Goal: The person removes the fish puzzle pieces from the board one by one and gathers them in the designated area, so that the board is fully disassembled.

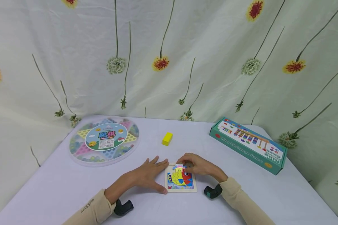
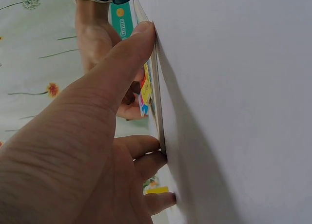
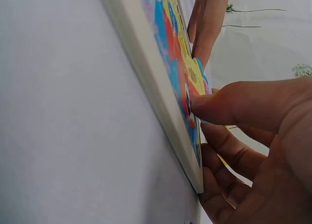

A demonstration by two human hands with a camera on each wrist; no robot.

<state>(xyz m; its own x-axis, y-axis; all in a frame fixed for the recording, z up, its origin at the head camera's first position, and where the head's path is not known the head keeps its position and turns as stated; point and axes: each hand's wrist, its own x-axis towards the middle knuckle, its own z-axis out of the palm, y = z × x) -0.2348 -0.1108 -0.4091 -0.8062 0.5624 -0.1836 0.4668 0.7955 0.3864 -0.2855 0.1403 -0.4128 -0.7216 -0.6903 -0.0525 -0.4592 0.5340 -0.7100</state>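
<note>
A square wooden jigsaw puzzle (image 1: 181,189) with a yellow and red fish picture lies on the white table. My left hand (image 1: 150,173) is spread along its left edge, thumb at the near corner and fingertips by the far one; the left wrist view shows the thumb (image 2: 139,39) on the frame's edge. At the far edge, my right hand (image 1: 198,165) pinches a puzzle piece (image 1: 179,166) between thumb and fingers. In the right wrist view that piece (image 3: 199,75) stands tilted up above the picture, partly hidden by the thumb.
A yellow block (image 1: 167,138) lies beyond the puzzle. To the left sits a round Chinese checkers set (image 1: 79,160) in a clear case. A green Ring Challenge Game box (image 1: 248,145) lies at the back right. Behind the table hangs a flowered cloth (image 1: 214,40).
</note>
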